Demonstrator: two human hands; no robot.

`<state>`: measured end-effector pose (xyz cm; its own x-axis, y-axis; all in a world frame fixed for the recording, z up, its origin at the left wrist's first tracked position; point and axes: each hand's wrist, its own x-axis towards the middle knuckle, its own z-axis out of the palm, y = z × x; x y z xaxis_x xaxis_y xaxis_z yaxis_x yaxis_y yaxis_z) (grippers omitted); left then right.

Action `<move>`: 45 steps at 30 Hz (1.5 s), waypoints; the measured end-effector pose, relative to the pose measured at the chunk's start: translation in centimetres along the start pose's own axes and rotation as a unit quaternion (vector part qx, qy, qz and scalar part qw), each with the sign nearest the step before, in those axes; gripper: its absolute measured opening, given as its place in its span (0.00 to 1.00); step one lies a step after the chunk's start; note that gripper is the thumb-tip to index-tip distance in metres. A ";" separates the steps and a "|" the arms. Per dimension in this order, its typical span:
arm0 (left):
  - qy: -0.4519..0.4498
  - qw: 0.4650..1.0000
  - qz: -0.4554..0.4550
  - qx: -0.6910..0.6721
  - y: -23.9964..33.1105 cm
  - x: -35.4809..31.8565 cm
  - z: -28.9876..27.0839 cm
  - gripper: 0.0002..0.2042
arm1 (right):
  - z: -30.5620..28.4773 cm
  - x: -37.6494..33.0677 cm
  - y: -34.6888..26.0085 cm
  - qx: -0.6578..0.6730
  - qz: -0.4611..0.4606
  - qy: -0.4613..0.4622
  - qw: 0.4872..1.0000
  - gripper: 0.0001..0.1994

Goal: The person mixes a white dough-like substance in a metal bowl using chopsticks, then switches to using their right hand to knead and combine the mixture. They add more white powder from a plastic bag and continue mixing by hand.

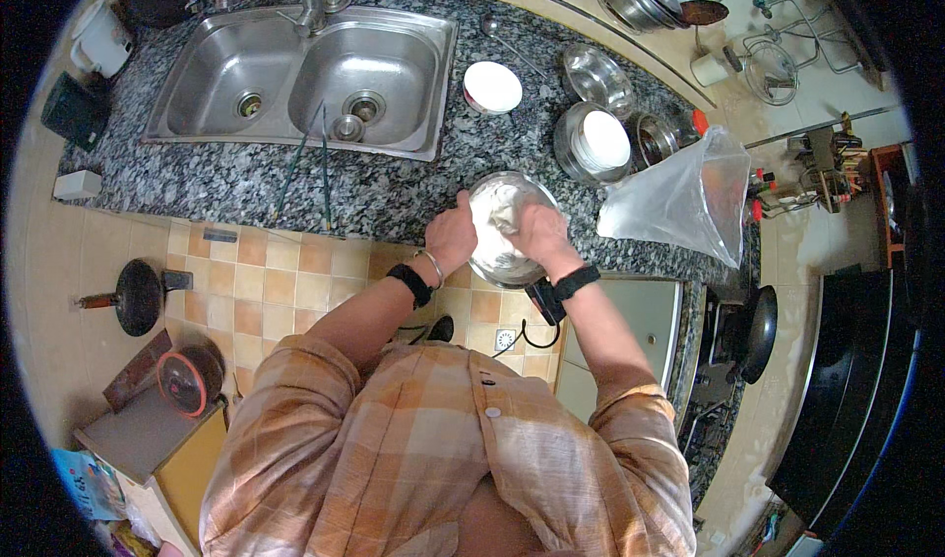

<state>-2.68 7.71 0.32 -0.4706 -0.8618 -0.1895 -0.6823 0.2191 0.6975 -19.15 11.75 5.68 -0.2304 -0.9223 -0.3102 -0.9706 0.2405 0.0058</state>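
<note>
Two hands meet at a steel bowl point(500, 224) that sits at the near edge of the speckled stone surface point(394, 188). The left hand point(451, 237) grips the bowl's rim from outside, fingers curled and clamped on the metal. The right hand point(536, 230) is down inside the bowl, its fingers bent into the pale dough point(497, 213); whether they are closed around a lump or only pressing cannot be told. Just past the right fingers stands a second steel bowl with a white plate point(602, 140) in it, and to their right lies a clear plastic bag point(689, 198). A white bowl point(492, 87) rests beyond the left fingers. Farther off to the left of the left fingers is a double steel sink point(295, 80), well apart.
</note>
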 end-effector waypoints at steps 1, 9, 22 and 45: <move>-0.006 1.000 -0.007 -0.001 0.0 0.1 0.0 0.22 | 0.3 0.0 -0.2 -0.011 -0.053 -0.024 0.998 0.21; 0.010 1.000 0.004 -0.014 0.5 -0.2 -0.5 0.23 | 4.5 1.2 -3.7 -0.009 -0.131 -0.062 0.989 0.13; 0.009 1.000 0.014 0.000 0.1 0.0 -0.1 0.21 | 1.4 2.2 -0.4 0.034 -0.040 0.006 0.999 0.23; 0.014 1.000 -0.007 0.011 0.4 0.1 0.4 0.22 | 5.2 0.8 -1.4 -0.081 -0.203 0.028 0.975 0.10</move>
<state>-3.23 7.88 0.36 -0.4454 -0.8771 -0.1797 -0.7007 0.2166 0.6797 -17.65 12.32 0.46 0.1770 -0.9476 -0.2659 -0.9796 -0.1957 0.0455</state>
